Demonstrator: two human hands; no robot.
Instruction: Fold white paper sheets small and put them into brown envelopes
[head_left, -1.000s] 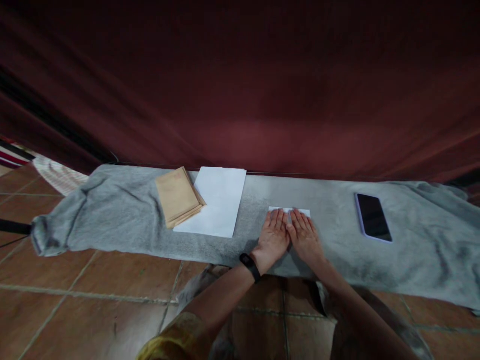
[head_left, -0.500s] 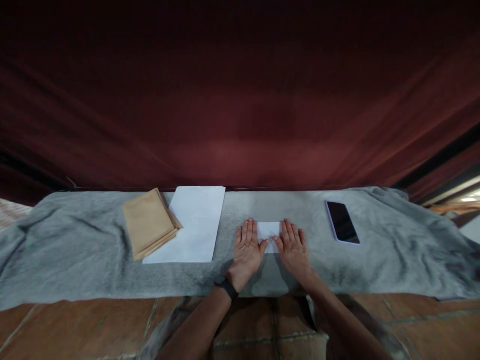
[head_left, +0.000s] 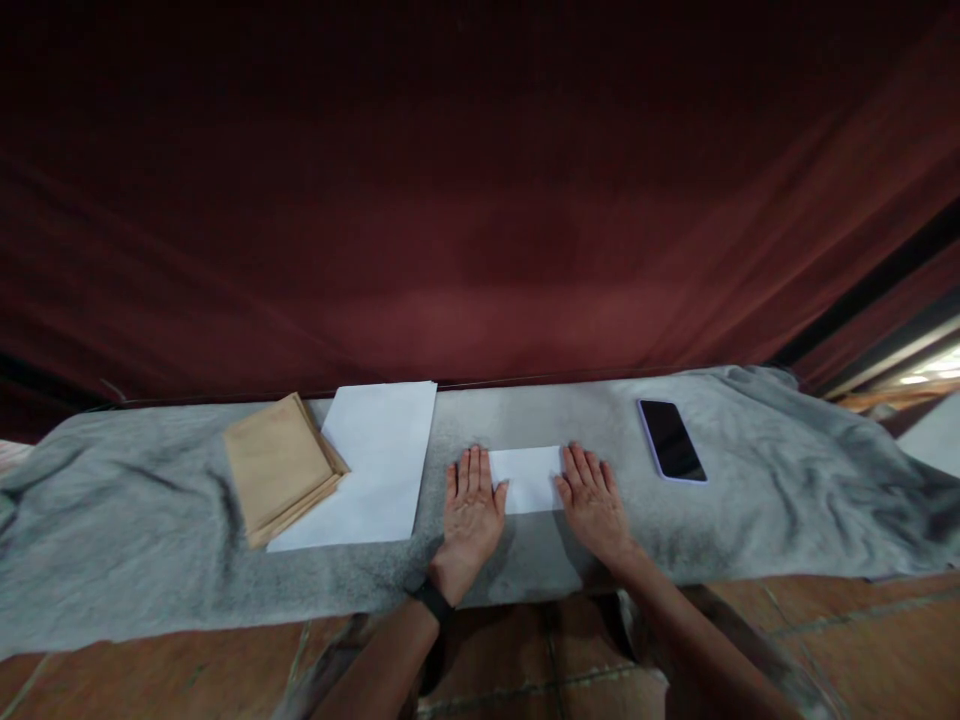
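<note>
A small folded white paper [head_left: 527,480] lies flat on the grey cloth, its middle bare between my hands. My left hand [head_left: 474,508] presses flat over its left end, fingers stretched out and pointing away from me, with a black band on the wrist. Over the right end rests my right hand [head_left: 591,497], also flat with its fingers extended. The paper's two ends are hidden beneath my palms and fingers.
To the left, a stack of brown envelopes [head_left: 277,462] overlaps white paper sheets [head_left: 382,450]. A phone in a purple case [head_left: 672,440] lies at the right. Everything rests on a wrinkled grey cloth [head_left: 142,520], with a dark red surface [head_left: 480,300] rising behind it.
My hands have spread apart along the paper, the left one moving left, so more of its middle shows. The thumbs no longer nearly meet. The whole view has shifted slightly.
</note>
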